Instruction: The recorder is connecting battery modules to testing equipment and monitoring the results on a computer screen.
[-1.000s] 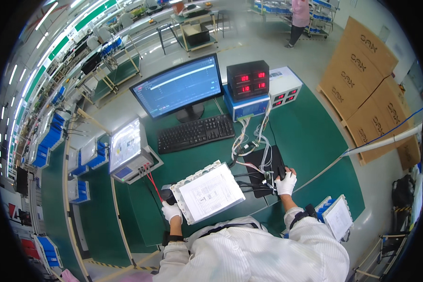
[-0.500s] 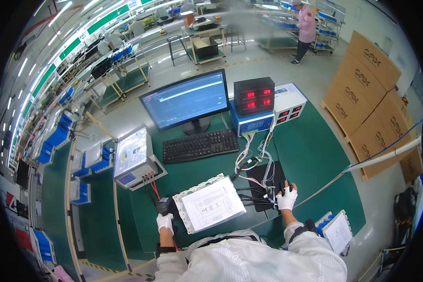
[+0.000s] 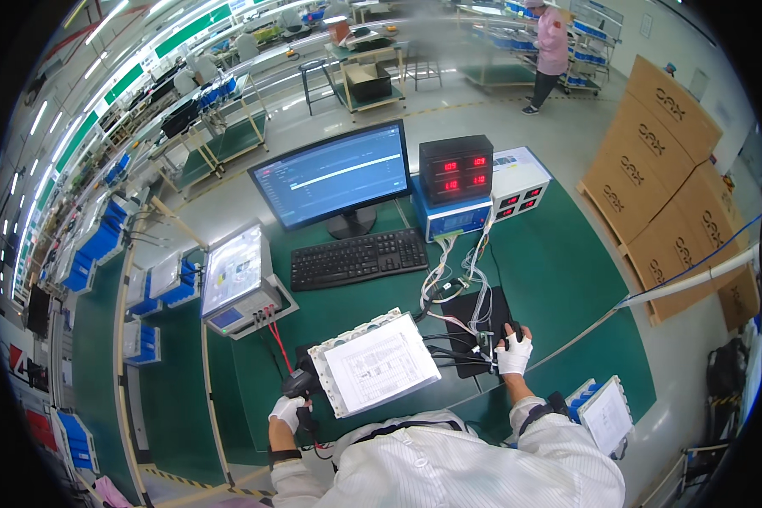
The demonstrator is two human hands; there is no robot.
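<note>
Two hands in white gloves at a green bench (image 3: 567, 245), seen from above. In the left hand (image 3: 289, 411) we find a black handheld scanner (image 3: 297, 383), the grip closed about its handle; the scanner lies just beyond the left end of a pale-framed pack (image 3: 356, 336). We read its long axis as running roughly toward and away from the wearer, head at the far end and handle at the near end; the exact direction of its reading face we cannot tell. The right hand (image 3: 514, 353), its fingertips bare, grasps a black mouse (image 3: 512, 331) at the right edge of a black mat (image 3: 499, 303). The mouse is partly hidden, but we see its long axis pointing mainly away from the wearer.

Between the hands, we note the pack resting on the bench, a printed sheet (image 3: 381, 364) covering most of its top. Its long axis runs from left to right at a slant, the right end farther from the wearer; from that end, black leads (image 3: 457, 349) extend over the mat. Behind the pack we observe a keyboard (image 3: 360, 258) and a lit monitor (image 3: 339, 173), with a black display box (image 3: 455, 169) bearing red digits stacked on a blue unit (image 3: 457, 222) to their right
</note>
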